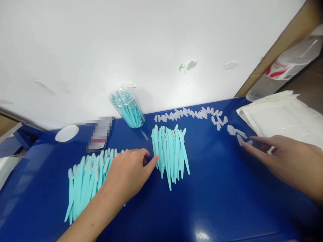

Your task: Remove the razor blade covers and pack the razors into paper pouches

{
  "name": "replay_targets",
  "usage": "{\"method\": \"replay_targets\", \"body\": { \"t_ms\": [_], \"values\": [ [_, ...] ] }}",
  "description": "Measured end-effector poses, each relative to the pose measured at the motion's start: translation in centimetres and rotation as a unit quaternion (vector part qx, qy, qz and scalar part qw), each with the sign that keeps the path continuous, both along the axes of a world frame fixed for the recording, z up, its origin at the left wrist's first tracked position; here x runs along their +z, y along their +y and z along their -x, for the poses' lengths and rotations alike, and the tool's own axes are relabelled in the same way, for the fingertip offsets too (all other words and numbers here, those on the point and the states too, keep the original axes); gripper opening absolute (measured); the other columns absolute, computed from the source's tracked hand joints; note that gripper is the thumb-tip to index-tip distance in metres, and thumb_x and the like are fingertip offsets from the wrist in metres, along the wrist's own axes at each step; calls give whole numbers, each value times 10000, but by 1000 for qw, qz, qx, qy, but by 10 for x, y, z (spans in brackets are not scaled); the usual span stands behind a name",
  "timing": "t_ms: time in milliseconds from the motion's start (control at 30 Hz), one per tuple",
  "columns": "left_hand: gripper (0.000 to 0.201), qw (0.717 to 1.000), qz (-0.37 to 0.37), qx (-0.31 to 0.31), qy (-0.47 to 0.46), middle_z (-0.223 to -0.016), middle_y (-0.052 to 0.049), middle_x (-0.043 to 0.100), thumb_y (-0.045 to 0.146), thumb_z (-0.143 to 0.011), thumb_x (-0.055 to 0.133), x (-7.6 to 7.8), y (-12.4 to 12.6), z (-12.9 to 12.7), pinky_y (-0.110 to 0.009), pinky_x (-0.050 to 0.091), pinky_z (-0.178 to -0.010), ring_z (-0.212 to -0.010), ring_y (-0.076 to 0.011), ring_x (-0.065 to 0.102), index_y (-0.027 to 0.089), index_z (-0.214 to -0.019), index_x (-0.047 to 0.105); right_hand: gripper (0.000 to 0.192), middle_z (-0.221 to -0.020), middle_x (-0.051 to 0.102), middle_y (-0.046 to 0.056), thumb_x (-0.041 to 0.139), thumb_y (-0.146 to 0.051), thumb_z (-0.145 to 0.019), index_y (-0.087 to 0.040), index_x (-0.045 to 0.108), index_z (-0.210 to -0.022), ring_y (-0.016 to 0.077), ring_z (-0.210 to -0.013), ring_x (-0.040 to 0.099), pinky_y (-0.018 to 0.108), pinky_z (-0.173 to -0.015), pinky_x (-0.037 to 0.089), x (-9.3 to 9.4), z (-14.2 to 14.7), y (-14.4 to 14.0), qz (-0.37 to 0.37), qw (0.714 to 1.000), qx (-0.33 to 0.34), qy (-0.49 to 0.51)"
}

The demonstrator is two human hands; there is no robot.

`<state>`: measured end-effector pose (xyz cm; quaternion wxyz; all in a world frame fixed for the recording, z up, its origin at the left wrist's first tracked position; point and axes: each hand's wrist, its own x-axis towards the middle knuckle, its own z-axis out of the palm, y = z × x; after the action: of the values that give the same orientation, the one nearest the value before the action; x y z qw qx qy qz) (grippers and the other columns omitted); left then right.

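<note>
Teal sticks (170, 153) touch left hand (128, 171); right hand (285, 161) apart.

By my left fingertip lies the middle pile of teal sticks (170, 151): slim, pointed, side by side, tips fanning toward me on the blue table. By my right fingertips lie small clear caps (238, 134), loose, ending a curved row along the table's far edge.

A blurred patch (100, 133) masks an object on the blue table (222, 201). The left hand (127, 173) covers part of a turquoise stick pile (85, 181). The right hand (290, 164) and a clear bottle (285, 69) run off the frame's edge.
</note>
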<state>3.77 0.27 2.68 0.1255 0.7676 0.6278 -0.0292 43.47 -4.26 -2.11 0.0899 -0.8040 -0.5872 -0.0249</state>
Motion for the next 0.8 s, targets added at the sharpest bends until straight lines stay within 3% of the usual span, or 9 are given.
{"method": "replay_targets", "body": {
  "t_ms": [167, 367, 533, 667, 800],
  "values": [
    [512, 1000, 16, -6, -19, -791, -71, 799, 606, -995, 473, -3, 21, -7, -387, 421, -658, -783, -325, 734, 240, -786, 763, 610, -1162, 788, 183, 449, -666, -1002, -221, 824, -1183, 481, -1011, 749, 555, -751, 565, 8, 27, 19, 102, 994, -6, -26],
    [440, 996, 36, -3, -77, -810, -55, 814, 546, -961, 536, -5, 27, 1, -365, 489, -659, -772, -273, 746, 246, -778, 801, 462, -1218, 798, 103, 460, -505, -1048, -243, 840, -1055, 387, -966, 777, 512, -757, 607, -3, 37, 18, 50, 993, 100, -44],
    [433, 993, 53, 14, -103, -799, -46, 813, 579, -931, 564, -5, 30, 4, -339, 514, -626, -747, -259, 754, 247, -778, 796, 397, -1061, 837, 140, 460, -381, -1046, -196, 798, -1142, 415, -894, 790, 543, -760, 611, -5, 42, 20, 57, 990, 117, -60],
    [451, 994, 36, 32, -96, -846, -79, 818, 589, -919, 565, -2, 40, 1, -374, 513, -676, -787, -289, 756, 222, -768, 777, 361, -1127, 807, 174, 453, -246, -1013, -162, 780, -1141, 379, -885, 788, 515, -757, 605, -3, 47, 25, 51, 979, 179, -85],
    [386, 995, 45, 28, -88, -718, -60, 777, 524, -897, 590, 0, 49, 1, -373, 517, -672, -685, -264, 738, 213, -766, 778, 208, -974, 802, 120, 559, -263, -940, -209, 758, -964, 347, -815, 767, 519, -733, 594, 8, 63, 32, 47, 980, 193, 28]
  ]
}}
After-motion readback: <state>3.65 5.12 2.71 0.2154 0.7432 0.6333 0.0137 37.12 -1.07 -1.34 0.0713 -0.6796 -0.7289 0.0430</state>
